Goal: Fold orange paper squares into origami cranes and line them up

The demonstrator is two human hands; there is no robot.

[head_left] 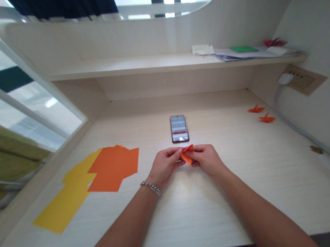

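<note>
Closest to the body, both bare arms reach in over the front edge of the pale wood desk (pixel 193 222), and the elbows are out of view. The hands are just in front of the phone (pixel 179 128), which lies flat on the desk. The left hand (pixel 165 164) and the right hand (pixel 205 159) are turned in and almost meet. Their grip is narrow: the fingers of both hands pinch the folded orange paper (pixel 187 155) from each side, and it sits up off the desk between them. A silver chain bracelet (pixel 151 188) is on the left wrist. To the left of the phone, a stack of orange paper sheets (pixel 113 168) lies partly over a stack of yellow paper sheets (pixel 64 201), well apart from the left hand. To the right of the phone are two small orange paper cranes (pixel 261 113), well apart from the right hand. Farther right, a white cable (pixel 297 125) runs up to a wall socket (pixel 302 79). Behind the phone, the desk stops at a back wall, and above that is a shelf (pixel 135 65) with papers (pixel 234 54) at its right end.
</note>
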